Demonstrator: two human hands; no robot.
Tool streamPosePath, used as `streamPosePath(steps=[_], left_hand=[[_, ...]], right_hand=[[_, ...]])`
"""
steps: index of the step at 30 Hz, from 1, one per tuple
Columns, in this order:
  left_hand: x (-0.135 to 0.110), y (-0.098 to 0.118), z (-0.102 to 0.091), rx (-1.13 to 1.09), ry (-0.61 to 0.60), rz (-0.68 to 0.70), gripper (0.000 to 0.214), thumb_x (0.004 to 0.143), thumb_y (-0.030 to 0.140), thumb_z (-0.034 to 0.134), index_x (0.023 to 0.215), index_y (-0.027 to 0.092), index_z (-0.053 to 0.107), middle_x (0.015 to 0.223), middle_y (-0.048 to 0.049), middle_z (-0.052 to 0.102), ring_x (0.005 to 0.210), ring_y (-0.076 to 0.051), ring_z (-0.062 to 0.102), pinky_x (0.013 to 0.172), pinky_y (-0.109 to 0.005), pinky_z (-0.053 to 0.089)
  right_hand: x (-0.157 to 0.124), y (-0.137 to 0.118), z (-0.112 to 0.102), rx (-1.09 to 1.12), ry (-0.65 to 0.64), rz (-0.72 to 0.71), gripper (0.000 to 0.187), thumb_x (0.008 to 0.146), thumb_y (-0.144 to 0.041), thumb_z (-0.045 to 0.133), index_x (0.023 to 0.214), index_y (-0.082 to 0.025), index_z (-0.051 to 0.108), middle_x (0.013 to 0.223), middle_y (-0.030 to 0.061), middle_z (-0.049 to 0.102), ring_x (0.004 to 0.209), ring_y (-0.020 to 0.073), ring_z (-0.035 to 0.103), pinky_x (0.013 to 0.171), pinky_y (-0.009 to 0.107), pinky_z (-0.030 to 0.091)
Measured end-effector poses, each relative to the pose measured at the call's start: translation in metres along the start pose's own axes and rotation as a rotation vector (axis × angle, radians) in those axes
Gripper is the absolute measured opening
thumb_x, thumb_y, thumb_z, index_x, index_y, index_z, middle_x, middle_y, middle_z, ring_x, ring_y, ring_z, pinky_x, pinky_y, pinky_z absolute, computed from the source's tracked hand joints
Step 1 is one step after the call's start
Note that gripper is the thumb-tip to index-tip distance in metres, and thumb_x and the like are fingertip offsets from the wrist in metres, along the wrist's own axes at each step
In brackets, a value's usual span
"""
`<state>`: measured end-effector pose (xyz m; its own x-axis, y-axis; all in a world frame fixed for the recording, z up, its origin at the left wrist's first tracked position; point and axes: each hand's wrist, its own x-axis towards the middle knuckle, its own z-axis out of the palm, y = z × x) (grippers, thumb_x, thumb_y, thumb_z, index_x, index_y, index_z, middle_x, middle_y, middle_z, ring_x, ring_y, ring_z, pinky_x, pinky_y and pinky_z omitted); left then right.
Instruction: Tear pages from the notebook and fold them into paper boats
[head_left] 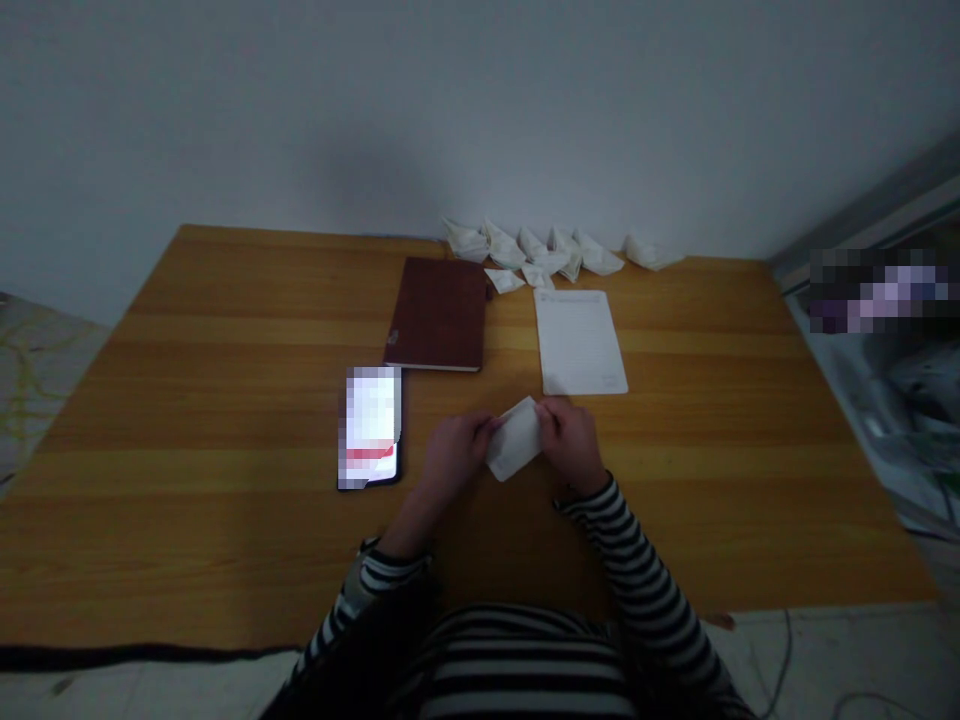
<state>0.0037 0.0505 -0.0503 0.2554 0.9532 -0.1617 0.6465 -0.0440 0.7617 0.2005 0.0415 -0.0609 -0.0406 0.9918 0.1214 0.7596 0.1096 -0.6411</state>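
Note:
Between my two hands is a small folded piece of white paper [514, 442], tilted above the table near its front middle. My left hand [456, 450] pinches its left edge between thumb and fingers. The upper right corner is gripped by my right hand [571, 440]. Just beyond my right hand lies a lined white sheet of paper [581, 340], flat on the wood. Several folded white paper boats [600, 254] stand in a row along the wall, with smaller folded pieces [504, 280] in front of them.
A dark red notebook [439, 312] lies closed at the back middle of the wooden table [225, 400]. Left of my left hand is a phone [370, 425] with a lit screen, partly blurred. The wall [300, 110] borders the table's far edge. A cable [784, 660] runs across the floor at lower right.

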Motion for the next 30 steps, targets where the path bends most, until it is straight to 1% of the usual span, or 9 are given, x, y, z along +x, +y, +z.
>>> streamPosePath(steps=[5, 6, 9, 12, 14, 18, 24, 27, 30], left_hand=[[0.002, -0.012, -0.018, 0.076, 0.163, -0.106, 0.032, 0.091, 0.029, 0.051, 0.063, 0.021, 0.063, 0.057, -0.0044, 0.065, 0.054, -0.02, 0.058, 0.056, -0.029, 0.036], [0.002, -0.013, -0.02, 0.08, 0.2, -0.123, 0.034, 0.093, 0.031, 0.048, 0.065, 0.021, 0.064, 0.06, -0.0052, 0.066, 0.056, -0.021, 0.06, 0.058, -0.029, 0.038], [0.002, -0.011, -0.019, 0.023, 0.257, -0.052, 0.035, 0.098, 0.037, 0.043, 0.081, 0.021, 0.069, 0.081, -0.0075, 0.075, 0.076, -0.023, 0.069, 0.07, -0.031, 0.047], [-0.001, -0.005, -0.011, -0.064, 0.114, 0.14, 0.025, 0.096, 0.032, 0.048, 0.101, 0.022, 0.07, 0.1, -0.0075, 0.077, 0.09, -0.022, 0.071, 0.079, -0.031, 0.051], [-0.002, -0.001, -0.006, -0.038, 0.0, 0.187, 0.023, 0.094, 0.024, 0.05, 0.103, 0.021, 0.071, 0.097, -0.0076, 0.078, 0.084, -0.022, 0.072, 0.075, -0.031, 0.052], [-0.003, 0.002, -0.004, 0.045, -0.034, 0.146, 0.024, 0.094, 0.021, 0.048, 0.093, 0.02, 0.072, 0.083, -0.0079, 0.076, 0.069, -0.021, 0.069, 0.064, -0.029, 0.047], [-0.001, -0.004, -0.007, 0.073, -0.044, 0.107, 0.023, 0.092, 0.025, 0.054, 0.078, 0.02, 0.07, 0.072, -0.0065, 0.072, 0.063, -0.021, 0.065, 0.06, -0.028, 0.043], [0.0, -0.008, -0.012, 0.074, 0.045, 0.049, 0.024, 0.095, 0.026, 0.048, 0.088, 0.017, 0.069, 0.075, -0.0088, 0.072, 0.068, -0.022, 0.066, 0.065, -0.031, 0.047], [-0.001, -0.005, -0.018, -0.132, -0.046, 0.159, 0.031, 0.097, 0.022, 0.046, 0.122, 0.02, 0.063, 0.096, -0.0088, 0.074, 0.085, -0.021, 0.07, 0.078, -0.033, 0.053]], right_hand=[[0.009, 0.037, -0.04, 0.0, 0.466, 0.232, 0.037, 0.097, -0.035, 0.039, 0.062, -0.022, 0.046, 0.053, -0.0025, 0.043, 0.051, 0.0151, 0.043, 0.053, 0.028, 0.027], [0.009, 0.041, -0.043, -0.003, 0.486, 0.242, 0.037, 0.097, -0.036, 0.039, 0.063, -0.022, 0.047, 0.053, -0.0026, 0.043, 0.051, 0.0151, 0.042, 0.052, 0.028, 0.027], [0.005, 0.033, -0.031, 0.0, 0.236, 0.097, 0.037, 0.098, -0.036, 0.038, 0.069, -0.02, 0.055, 0.055, -0.0012, 0.049, 0.053, 0.0156, 0.048, 0.054, 0.028, 0.03], [-0.004, 0.006, 0.0, -0.059, -0.091, -0.115, 0.035, 0.1, -0.033, 0.038, 0.081, -0.02, 0.064, 0.067, 0.0039, 0.064, 0.056, 0.0173, 0.054, 0.055, 0.029, 0.03], [-0.009, -0.01, 0.017, -0.104, -0.173, -0.152, 0.034, 0.101, -0.033, 0.039, 0.083, -0.022, 0.066, 0.065, 0.0041, 0.065, 0.054, 0.0176, 0.053, 0.054, 0.029, 0.028], [-0.012, -0.018, 0.024, -0.126, -0.104, -0.098, 0.033, 0.1, -0.03, 0.039, 0.08, -0.021, 0.065, 0.062, 0.0043, 0.064, 0.053, 0.0184, 0.053, 0.054, 0.03, 0.027], [-0.001, 0.016, -0.014, -0.16, 0.182, 0.13, 0.033, 0.098, -0.03, 0.04, 0.075, -0.019, 0.062, 0.058, 0.0035, 0.057, 0.053, 0.0181, 0.048, 0.055, 0.03, 0.026], [0.004, 0.031, -0.029, -0.118, 0.316, 0.226, 0.035, 0.097, -0.033, 0.039, 0.069, -0.021, 0.056, 0.055, 0.001, 0.05, 0.053, 0.0175, 0.044, 0.055, 0.03, 0.026], [0.005, 0.032, -0.024, 0.166, 0.105, 0.176, 0.038, 0.096, -0.04, 0.04, 0.066, -0.021, 0.051, 0.057, -0.0007, 0.048, 0.056, 0.0162, 0.045, 0.056, 0.028, 0.031]])
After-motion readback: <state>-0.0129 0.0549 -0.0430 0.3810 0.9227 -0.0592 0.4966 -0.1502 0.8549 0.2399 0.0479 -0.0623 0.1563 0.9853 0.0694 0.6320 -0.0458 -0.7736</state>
